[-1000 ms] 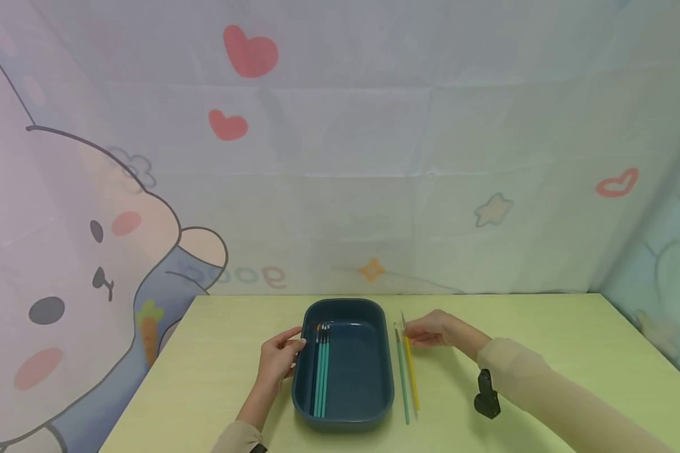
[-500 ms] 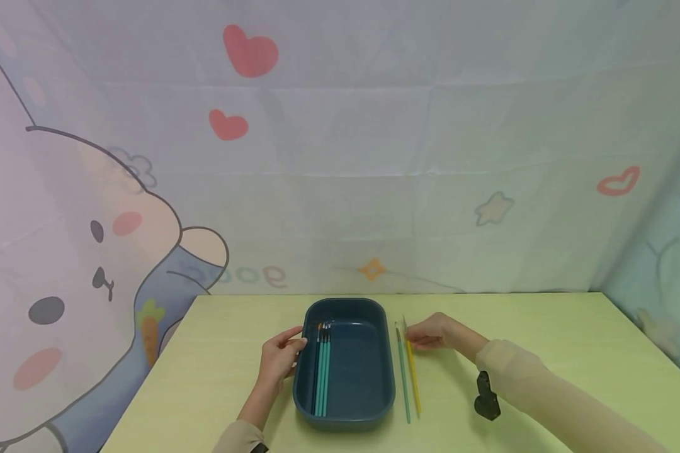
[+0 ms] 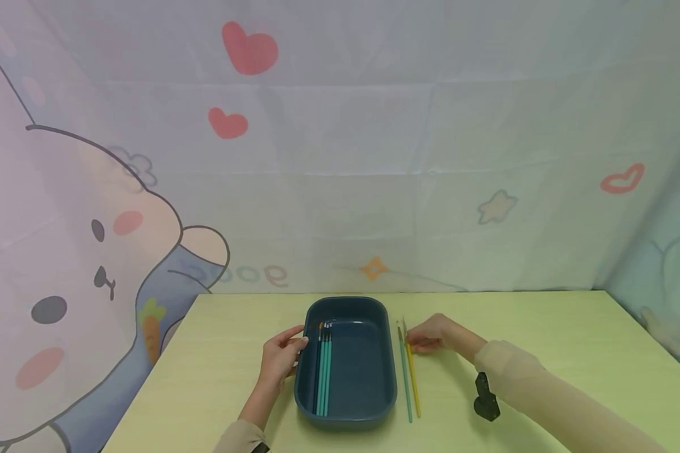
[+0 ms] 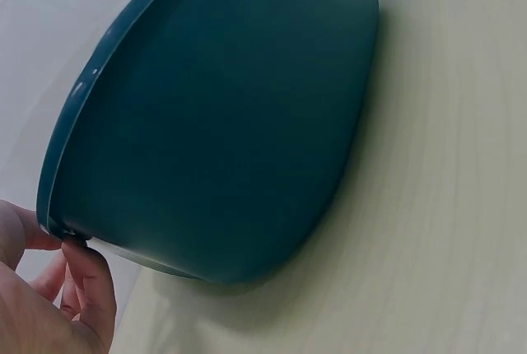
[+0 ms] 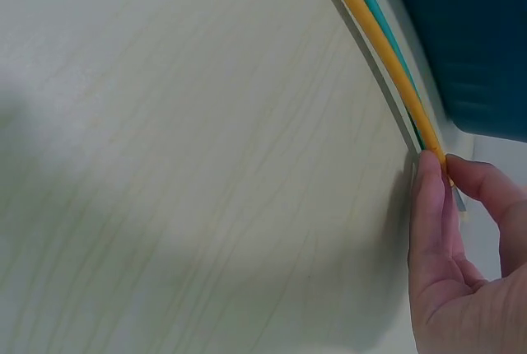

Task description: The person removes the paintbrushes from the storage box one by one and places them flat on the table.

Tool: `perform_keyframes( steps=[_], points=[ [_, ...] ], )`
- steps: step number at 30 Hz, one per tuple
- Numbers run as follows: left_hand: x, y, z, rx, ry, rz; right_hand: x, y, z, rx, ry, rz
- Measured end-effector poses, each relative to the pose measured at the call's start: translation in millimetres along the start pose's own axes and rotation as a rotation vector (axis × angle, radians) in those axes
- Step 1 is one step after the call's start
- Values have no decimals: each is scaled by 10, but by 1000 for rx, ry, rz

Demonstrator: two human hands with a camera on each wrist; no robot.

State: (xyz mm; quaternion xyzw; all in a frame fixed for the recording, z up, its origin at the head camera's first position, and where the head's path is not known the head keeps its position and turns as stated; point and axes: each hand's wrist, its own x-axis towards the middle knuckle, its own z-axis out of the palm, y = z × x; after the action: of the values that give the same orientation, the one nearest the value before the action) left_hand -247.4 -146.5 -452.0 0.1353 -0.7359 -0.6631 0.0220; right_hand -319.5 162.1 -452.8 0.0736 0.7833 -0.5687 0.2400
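Note:
My left hand (image 3: 280, 357) grips the left rim of a dark blue rectangular tray (image 3: 391, 377), thumb at the rim and fingers against its outer side. In the left wrist view this hand (image 4: 62, 288) pinches the tray's edge (image 4: 206, 123). Several teal-handled paintbrushes (image 3: 324, 377) and a dark one lie side by side along the tray's left wall. Right of the tray, my right hand (image 3: 433, 333) pinches a yellow-handled paintbrush (image 3: 413, 380) near its metal ferrule, clearer in the right wrist view with the hand (image 5: 469, 255). A green-handled paintbrush (image 3: 405, 384) lies beside it, almost parallel.
The pale wooden table (image 3: 544, 340) extends to both sides. Behind its far edge hangs a light printed cloth (image 3: 340, 189) with hearts and a cartoon animal. A black strap (image 3: 486, 397) with a mount sits at the right sleeve.
The yellow-handled paintbrush has slid slightly toward the near edge, its tip closer to level with the green one. Both hands keep their hold, and the view has shifted a little.

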Motion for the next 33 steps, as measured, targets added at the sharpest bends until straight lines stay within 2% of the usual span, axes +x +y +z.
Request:
perform_keyframes(
  steps=[14, 23, 33],
  points=[
    [12, -5, 50, -22, 3, -7, 15, 40, -32, -32, 17, 9],
    [55, 58, 75, -20, 11, 2, 23, -30, -83, -40, 17, -4],
    [40, 12, 59, -18, 19, -8, 89, 36, -49, -48, 23, 16]
  ],
)
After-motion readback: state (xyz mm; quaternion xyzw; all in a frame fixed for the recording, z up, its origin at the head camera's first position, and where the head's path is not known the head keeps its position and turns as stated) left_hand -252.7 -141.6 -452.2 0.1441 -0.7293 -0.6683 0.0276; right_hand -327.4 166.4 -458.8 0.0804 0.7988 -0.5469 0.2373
